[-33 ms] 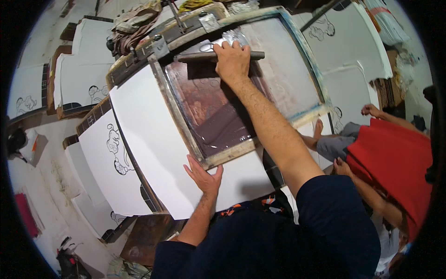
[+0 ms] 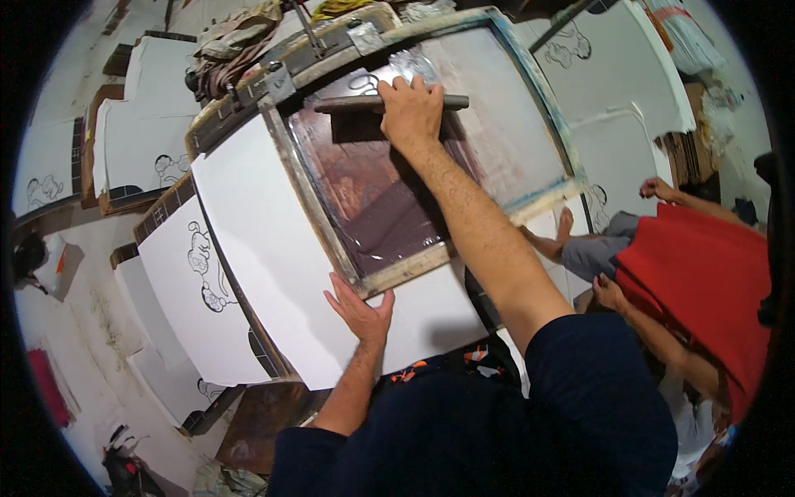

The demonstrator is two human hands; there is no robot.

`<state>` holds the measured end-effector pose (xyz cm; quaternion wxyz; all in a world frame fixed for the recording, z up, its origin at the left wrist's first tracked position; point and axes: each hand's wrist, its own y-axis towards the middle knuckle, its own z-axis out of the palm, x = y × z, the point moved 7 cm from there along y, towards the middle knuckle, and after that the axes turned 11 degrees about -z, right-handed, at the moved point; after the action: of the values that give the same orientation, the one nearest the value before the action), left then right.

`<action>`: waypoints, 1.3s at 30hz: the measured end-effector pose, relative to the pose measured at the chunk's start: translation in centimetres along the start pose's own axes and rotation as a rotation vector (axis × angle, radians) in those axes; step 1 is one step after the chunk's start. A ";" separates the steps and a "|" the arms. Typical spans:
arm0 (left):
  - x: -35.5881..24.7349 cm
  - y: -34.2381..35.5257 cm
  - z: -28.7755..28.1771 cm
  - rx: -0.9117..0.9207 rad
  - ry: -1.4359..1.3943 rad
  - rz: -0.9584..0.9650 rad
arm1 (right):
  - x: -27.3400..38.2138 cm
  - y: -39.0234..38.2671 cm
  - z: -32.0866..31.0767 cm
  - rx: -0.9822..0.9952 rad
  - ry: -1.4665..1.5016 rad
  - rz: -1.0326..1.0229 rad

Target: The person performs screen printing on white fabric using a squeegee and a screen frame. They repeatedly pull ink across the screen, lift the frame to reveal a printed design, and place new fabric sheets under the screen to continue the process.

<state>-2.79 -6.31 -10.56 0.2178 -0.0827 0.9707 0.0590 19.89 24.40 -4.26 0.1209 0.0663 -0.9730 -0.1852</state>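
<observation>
My right hand [image 2: 411, 116] is wrapped round a long squeegee [image 2: 348, 104] near the far side of a screen-printing frame [image 2: 308, 186]. Dark brown ink [image 2: 393, 224] lies in a thick pool on the mesh between the squeegee and the frame's near rail. At the near left corner, my left hand [image 2: 362, 316] touches the wood with its fingers spread, gripping nothing. Beneath the frame a white sheet [image 2: 265, 224] sticks out on the left and near sides. The squeegee's lower edge is partly hidden by its shadow and my hand.
Metal clamps [image 2: 280, 81] hold the frame's far side. To the left lies a white piece with a black cartoon outline [image 2: 201, 257]; more such boards stand further left and right. At the right, another person sits with a red cloth [image 2: 691, 290]. Crumpled rags [image 2: 232, 50] lie at the back.
The whole view has shifted very slightly. Both hands and the squeegee keep their places on the frame.
</observation>
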 end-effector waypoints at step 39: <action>0.6 0.4 0.5 0.076 -0.057 -0.075 | 4.5 -7.4 -3.2 0.169 0.074 -0.514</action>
<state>-3.21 -5.88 -11.22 0.2503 -0.1090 0.9619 0.0160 16.98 15.66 -3.25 0.0994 0.3279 -0.9311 -0.1252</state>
